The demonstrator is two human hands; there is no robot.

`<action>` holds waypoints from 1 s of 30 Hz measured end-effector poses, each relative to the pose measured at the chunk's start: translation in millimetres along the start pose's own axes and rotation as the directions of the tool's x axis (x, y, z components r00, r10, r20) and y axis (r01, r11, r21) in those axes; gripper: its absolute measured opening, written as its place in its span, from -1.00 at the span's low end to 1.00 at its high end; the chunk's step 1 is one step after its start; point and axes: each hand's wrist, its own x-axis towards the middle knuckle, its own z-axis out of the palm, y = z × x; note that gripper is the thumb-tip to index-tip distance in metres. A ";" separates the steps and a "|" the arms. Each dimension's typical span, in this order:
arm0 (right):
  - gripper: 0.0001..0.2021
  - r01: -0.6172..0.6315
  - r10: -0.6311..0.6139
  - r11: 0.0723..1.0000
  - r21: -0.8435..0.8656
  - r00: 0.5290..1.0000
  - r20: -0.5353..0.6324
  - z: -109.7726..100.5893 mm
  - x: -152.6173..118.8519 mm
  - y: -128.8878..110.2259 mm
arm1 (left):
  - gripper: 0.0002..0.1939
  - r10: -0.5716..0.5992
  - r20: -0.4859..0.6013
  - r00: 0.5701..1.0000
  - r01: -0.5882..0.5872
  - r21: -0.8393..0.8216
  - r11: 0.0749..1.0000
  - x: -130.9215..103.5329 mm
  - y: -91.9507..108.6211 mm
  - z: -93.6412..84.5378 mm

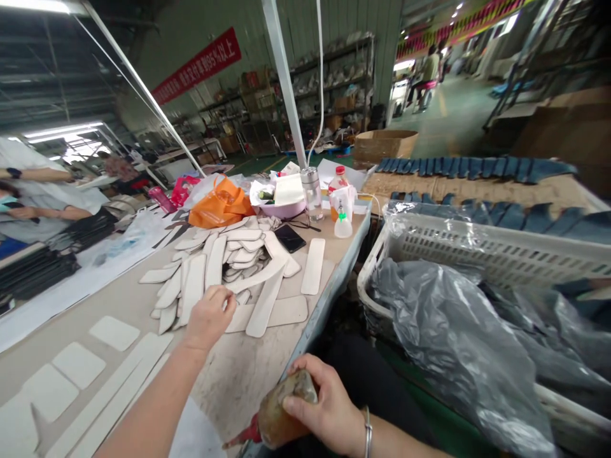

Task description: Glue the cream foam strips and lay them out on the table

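My right hand [329, 401] is wrapped round a squeeze bottle [281, 410], stained and brownish, whose red nozzle points down and to the left at the table's front edge. My left hand [212, 315] is closed above the table, its fingertips pinching the near end of a curved off-white strip [260, 275]. Beyond it lies a loose heap of off-white cut pieces [238, 245] with rounded ends. Several longer flat pieces lie beside the heap, among them a straight strip [313, 267] on the right. What the strips are made of I cannot tell.
Pale flat pieces [79, 364] lie in rows at the left. A phone [289, 238], an orange bag [222, 202] and bottles [312, 194] stand farther back. At the right is a white plastic basket [477, 238] with a grey plastic bag [458, 343]. A co-worker [42, 191] sits at left.
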 end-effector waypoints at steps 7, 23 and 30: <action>-0.77 -0.039 0.039 0.998 -0.057 0.999 0.003 1.9 3.6 5.7 | -0.93 -0.178 0.160 0.971 0.201 -0.146 0.969 -36.3 0.0 40.1; -0.75 -0.030 0.038 0.988 -0.152 0.998 0.047 -0.9 2.6 2.6 | -0.79 -0.103 0.555 0.825 0.256 -0.204 0.945 -47.3 38.6 36.3; -0.77 -0.030 0.035 0.984 -0.174 0.999 0.030 0.4 1.8 2.0 | -0.79 -0.193 0.624 0.757 0.372 -0.169 0.913 -23.2 35.5 27.7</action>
